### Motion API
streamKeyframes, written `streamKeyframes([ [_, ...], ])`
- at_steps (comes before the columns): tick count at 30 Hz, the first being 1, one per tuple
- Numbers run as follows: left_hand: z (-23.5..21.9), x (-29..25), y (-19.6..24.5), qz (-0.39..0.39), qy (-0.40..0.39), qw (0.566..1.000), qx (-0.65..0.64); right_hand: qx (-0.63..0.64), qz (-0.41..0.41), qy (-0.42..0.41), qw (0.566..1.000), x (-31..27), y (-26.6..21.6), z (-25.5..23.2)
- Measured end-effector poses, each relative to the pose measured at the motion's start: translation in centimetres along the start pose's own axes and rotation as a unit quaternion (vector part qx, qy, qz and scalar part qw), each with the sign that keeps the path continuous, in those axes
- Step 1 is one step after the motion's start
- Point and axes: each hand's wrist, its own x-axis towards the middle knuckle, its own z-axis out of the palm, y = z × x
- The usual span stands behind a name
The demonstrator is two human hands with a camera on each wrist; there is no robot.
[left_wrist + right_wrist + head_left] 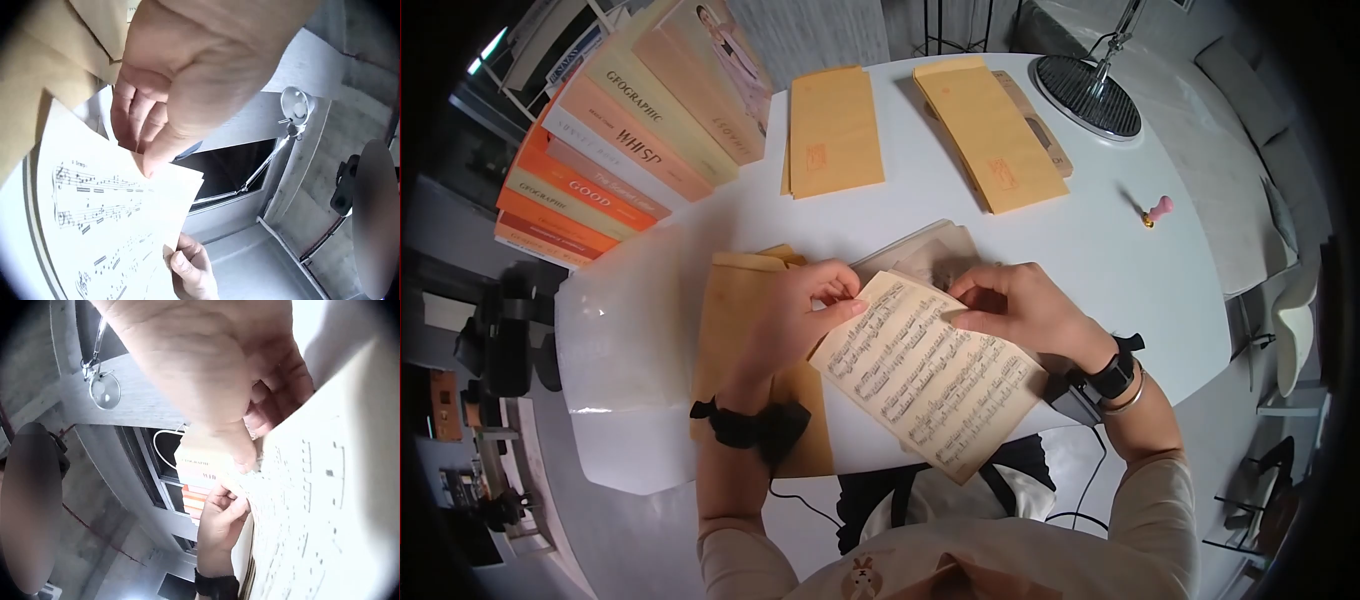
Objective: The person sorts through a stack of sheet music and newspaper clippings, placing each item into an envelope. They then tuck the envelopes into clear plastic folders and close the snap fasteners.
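Sheet music (930, 380) is pinched between thumb and fingers of your left hand (815, 305) and right hand (1020, 300) along adjoining edges, probably to steady it with the print facing you. You hold it over the table's (1110, 265) near edge, one corner reaching past. Brown envelopes (725, 335) lie under your left hand; farther envelopes (840, 125) lie well apart, apparently set back to give your hands room.

The left grip (808, 306) and right grip (1028, 310) pinch yellowed sheet music (930, 378).
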Motion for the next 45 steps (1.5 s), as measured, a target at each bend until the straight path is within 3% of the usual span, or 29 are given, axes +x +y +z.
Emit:
streamKeyframes([
  [6,0.5,-0.1,0.9,-0.023,0.01,0.993,-0.115,0.035,-0.004,0.001,0.999,-0.3,0.2,0.5],
  [11,-0.4,-0.5,1.0,-0.051,-0.056,0.997,-0.033,0.031,-0.024,-0.008,0.999,-0.6,-0.9,0.3],
  [14,-1.7,-0.6,0.0,-0.045,-0.112,0.993,-0.018,0.186,0.017,-0.017,0.982,-0.2,0.9,0.4],
  [17,-2.6,-0.6,0.6,-0.059,-0.2,0.977,0.042,0.106,0.067,0.07,0.99,0.1,1.4,-0.4],
  [20,-2.4,-0.5,0.6,-0.047,-0.247,0.965,0.075,-0.097,-0.023,0.082,0.992,-0.1,1.6,-0.4],
  [24,-2.2,-0.4,0.6,-0.064,-0.268,0.958,0.08,-0.178,-0.049,0.079,0.98,-0.8,0.4,0.8],
  [30,-1.9,-0.3,-0.3,-0.085,-0.27,0.959,0.025,-0.194,0.003,0.032,0.98,-1.1,-1.2,1.9],
  [36,-1.3,-0.2,-0.1,-0.11,-0.224,0.964,-0.095,-0.033,0.071,-0.02,0.997,-0.3,-1.0,1.0],
  [39,-1.3,-0.1,-0.2,-0.121,-0.214,0.961,-0.125,0.046,0.063,-0.013,0.997,-0.4,-0.7,1.1],
  [42,-1.4,-0.1,-0.5,-0.107,-0.153,0.978,-0.097,0.111,0.054,-0.008,0.992,-0.2,0.1,1.2],
  [45,-1.0,0.2,-1.2,0.044,-0.071,0.995,-0.061,0.211,0.046,0.007,0.976,-0.3,0.1,1.0],
])
